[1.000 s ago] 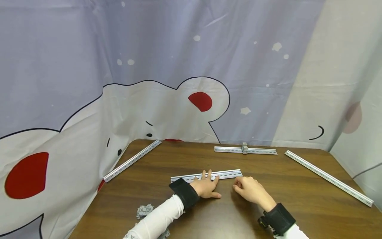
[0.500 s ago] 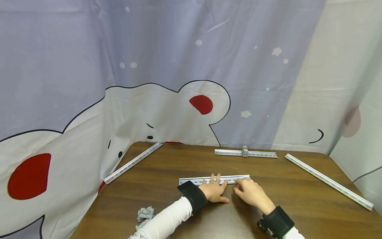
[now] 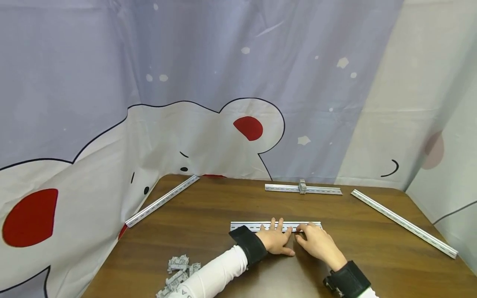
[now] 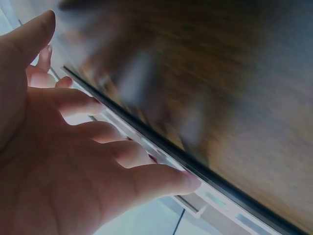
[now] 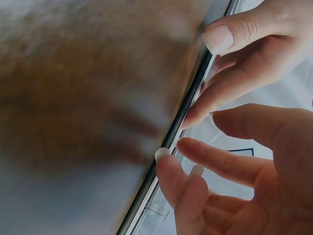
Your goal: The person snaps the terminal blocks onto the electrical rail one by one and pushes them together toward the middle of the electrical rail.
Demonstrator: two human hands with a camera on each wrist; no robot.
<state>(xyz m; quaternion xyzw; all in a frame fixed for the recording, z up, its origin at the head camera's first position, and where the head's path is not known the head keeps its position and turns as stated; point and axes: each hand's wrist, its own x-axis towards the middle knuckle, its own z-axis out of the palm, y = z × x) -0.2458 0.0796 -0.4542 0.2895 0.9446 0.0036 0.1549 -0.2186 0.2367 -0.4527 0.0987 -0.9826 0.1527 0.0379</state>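
Note:
A short slotted metal rail [image 3: 246, 226] lies crosswise on the brown table [image 3: 201, 215] in the head view. My left hand [image 3: 277, 240] lies flat with straight fingers pressing on the rail's middle [image 4: 161, 154]. Close on its right, my right hand [image 3: 316, 243] touches the rail's right part with relaxed fingertips [image 5: 164, 155]. In the right wrist view the rail's edge [image 5: 183, 115] runs between both hands, and the left hand's thumb [image 5: 230, 34] shows at the top. Neither hand grips anything.
A second short rail [image 3: 320, 190] with a grey terminal block [image 3: 302, 186] clipped on lies at the back. Long rails lie at the left edge [image 3: 162, 200] and the right [image 3: 402, 222]. A pile of grey terminal blocks [image 3: 179, 269] sits near the left forearm. A printed curtain [image 3: 208, 103] surrounds the table.
The near rail has slid to the right across the table under both hands, and the hands have moved closer together.

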